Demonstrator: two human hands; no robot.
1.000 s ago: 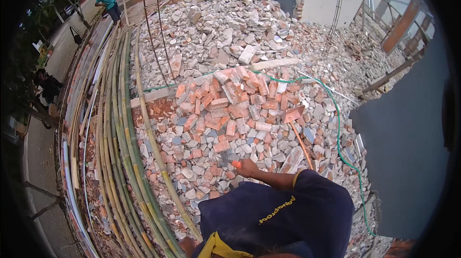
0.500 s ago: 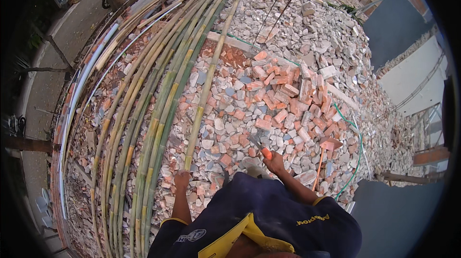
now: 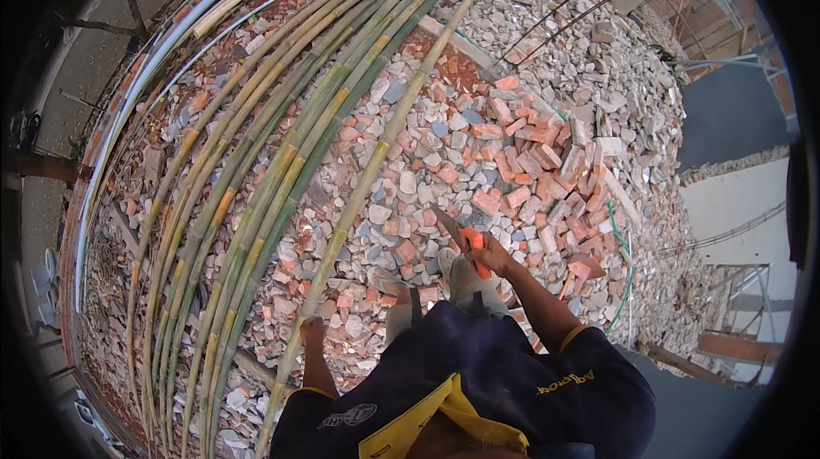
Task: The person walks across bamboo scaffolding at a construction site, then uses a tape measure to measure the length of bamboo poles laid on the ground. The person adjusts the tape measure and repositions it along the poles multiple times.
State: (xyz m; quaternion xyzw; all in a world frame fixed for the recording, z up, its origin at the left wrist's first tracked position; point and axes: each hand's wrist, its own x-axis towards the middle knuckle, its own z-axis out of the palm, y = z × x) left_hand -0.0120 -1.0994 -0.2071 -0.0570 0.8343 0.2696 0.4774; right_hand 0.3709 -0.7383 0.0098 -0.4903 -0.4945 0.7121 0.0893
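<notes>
My left hand (image 3: 313, 329) is closed round a long green-yellow bamboo pole (image 3: 363, 187), which slants from the far top edge to the near lower edge, past my left side. In my right hand (image 3: 492, 257) is a hand saw (image 3: 472, 241) with an orange handle. Its dark blade points to the far left, over the rubble and apart from the pole. Left of the held pole lie several more long bamboo poles (image 3: 286, 170), bunched side by side.
Broken bricks and stone rubble (image 3: 410, 190) cover the ground around my feet. A heap of reddish bricks (image 3: 547, 152) lies ahead to the right, near a shovel (image 3: 584, 268) and a green hose (image 3: 612, 224). Pale pipes (image 3: 128, 117) run along the far left; thin rods (image 3: 564, 6) stick up beyond.
The held bamboo pole has come nearer, and its near part now extends past my left hand. My right hand has turned the saw slightly. The view has shifted, showing my legs and feet.
</notes>
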